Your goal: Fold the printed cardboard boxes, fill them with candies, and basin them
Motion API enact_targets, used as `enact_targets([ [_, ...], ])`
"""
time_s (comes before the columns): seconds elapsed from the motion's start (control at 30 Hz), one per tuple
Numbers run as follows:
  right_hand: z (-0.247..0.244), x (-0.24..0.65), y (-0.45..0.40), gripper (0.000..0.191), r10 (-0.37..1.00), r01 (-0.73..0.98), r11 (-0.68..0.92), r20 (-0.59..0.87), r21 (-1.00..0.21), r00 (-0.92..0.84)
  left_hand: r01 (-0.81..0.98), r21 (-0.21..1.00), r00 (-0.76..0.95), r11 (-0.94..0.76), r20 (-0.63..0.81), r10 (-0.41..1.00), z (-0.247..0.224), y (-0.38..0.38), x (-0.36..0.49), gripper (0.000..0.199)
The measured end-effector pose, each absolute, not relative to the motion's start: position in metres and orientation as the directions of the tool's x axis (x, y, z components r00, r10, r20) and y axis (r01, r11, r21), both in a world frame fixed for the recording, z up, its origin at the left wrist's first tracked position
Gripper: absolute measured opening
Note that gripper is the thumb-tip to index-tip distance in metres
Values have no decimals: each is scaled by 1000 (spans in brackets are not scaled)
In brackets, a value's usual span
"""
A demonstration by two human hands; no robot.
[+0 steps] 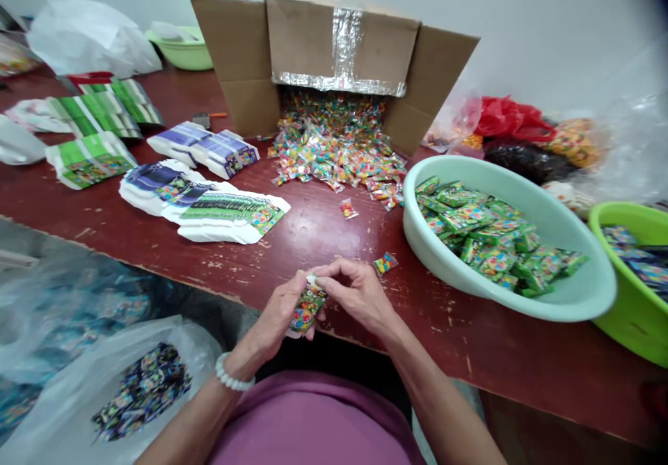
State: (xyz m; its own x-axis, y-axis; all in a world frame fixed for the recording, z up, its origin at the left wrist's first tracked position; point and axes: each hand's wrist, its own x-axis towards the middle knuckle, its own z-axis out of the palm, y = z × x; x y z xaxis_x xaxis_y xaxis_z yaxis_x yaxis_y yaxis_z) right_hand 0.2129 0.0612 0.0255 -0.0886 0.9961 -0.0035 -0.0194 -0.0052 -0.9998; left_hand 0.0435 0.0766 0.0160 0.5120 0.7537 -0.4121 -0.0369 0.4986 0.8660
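Gently, hold the small box (307, 306) steady, grasped in the left hand (276, 315) and pinched at its white top by the right hand (361, 298), left of the basin (437, 259); press lightly, to avoid creasing.

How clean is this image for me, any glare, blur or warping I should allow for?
Head view: wide-angle warping, the table edge bowing down to the right; dark vignette in the top right corner; bright glare on the silver tape; soft, smeared detail in the candy pile; the right hand and left hand fairly clear, with deep shadow below them.
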Motion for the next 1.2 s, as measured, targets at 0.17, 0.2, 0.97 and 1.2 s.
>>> enact_targets([
  [0.17, 29, 211, 55, 21, 971, 135, 172, 146, -976, -187, -48, 892, 446, 449, -383, 809, 10, 80, 40, 67],
  [0.2, 27, 210, 56, 20, 968, 146, 191, 162, -971, -190, -53, 891, 438, 451, -386, 812, 10, 81, 40, 66],
  [0.97, -22, 269, 185, 25, 916, 456, -261, -70, -851, 395, 260, 903, 330, 341, -415, 848, 22, 119, -30, 37],
  [1.2, 0, 243, 120, 46, 964, -15, -211, -211, -977, 159, -113, 827, 290, 551, -503, 814, 20, 109, -21, 62],
])
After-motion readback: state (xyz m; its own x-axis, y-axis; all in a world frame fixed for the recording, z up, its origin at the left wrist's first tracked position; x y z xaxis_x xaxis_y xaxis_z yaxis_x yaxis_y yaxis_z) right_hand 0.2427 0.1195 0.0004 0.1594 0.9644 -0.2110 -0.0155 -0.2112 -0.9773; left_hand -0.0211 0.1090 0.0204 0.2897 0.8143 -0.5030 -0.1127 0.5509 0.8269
